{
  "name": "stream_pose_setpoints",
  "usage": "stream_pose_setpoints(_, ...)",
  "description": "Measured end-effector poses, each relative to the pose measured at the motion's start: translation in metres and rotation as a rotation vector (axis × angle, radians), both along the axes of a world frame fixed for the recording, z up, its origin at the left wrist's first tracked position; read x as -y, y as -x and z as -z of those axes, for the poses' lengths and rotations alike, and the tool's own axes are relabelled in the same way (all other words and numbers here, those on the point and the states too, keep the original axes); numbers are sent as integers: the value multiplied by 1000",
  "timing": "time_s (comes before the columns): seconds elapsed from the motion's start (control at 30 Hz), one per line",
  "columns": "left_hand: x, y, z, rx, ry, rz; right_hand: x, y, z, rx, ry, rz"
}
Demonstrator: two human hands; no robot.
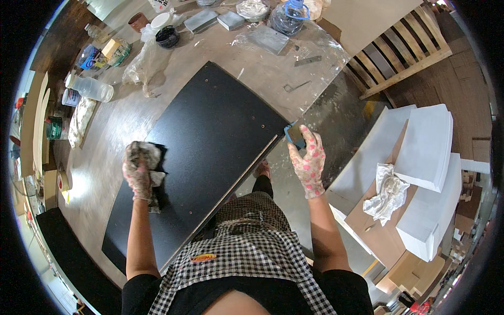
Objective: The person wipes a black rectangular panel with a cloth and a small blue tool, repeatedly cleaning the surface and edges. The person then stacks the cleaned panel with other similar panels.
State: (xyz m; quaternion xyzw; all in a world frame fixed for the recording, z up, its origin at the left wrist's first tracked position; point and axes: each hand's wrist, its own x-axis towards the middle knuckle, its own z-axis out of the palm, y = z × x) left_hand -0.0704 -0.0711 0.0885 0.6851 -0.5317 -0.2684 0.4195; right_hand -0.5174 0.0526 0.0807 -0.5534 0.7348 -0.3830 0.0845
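Note:
A flat black board [215,131] with small holes lies at a slant on the worktable [126,118], its near edge by my apron. My left hand [137,181], in a white glove with pink dots, is closed on a crumpled grey-white rag [145,152] pressed on the board's left part. In a matching glove, my right hand [310,165] grips a small block [295,135], blue on one side and brownish on the other, like a sanding block. It sits at the board's right corner. The fingers partly cover it, and whether it touches the corner I cannot tell.
Along the far side stand a black tub [167,37], a water jug with a blue handle [289,21] and grey blocks [201,21]. Bottles, including a translucent one [92,88], line the left. White panels [424,147] and a white cloth [386,193] lie right, below a slatted wooden pallet [399,50].

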Motion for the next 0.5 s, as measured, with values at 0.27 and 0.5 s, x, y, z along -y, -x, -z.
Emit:
stream_pose_setpoints(0.27, 4, -39, 21, 243, -96, -49, -27, -35, -11, -80, -31, -65)
stream_pose_setpoints(0.5, 4, -36, 20, 329, -1, -32, -9, -14, -10, -64, -1, 11)
